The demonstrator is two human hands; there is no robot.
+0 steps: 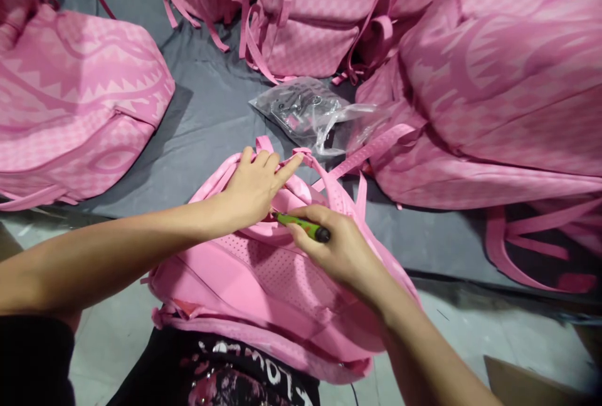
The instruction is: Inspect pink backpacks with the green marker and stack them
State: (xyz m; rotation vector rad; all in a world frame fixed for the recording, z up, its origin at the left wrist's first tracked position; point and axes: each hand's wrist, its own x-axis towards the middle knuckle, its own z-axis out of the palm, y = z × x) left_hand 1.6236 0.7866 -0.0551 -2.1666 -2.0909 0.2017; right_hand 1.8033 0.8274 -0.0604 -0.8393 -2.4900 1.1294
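Note:
A pink backpack (263, 293) lies at the table's near edge and over the lap, its perforated back panel facing up. My left hand (254, 189) lies on its top part near the straps, fingers spread and pressing on the fabric. My right hand (329, 240) is closed around a green tool with a black end (303, 226). The tool's tip is close to the pink fabric just below my left hand; the exact point of contact is too small to make out.
On the grey-covered table (211, 111) lies a clear plastic bag (305, 111) with small dark items, just beyond the backpack. Pink backpacks stand or lie at left (79, 105), at the back (310, 17) and at right (508, 80). Loose straps hang at the right.

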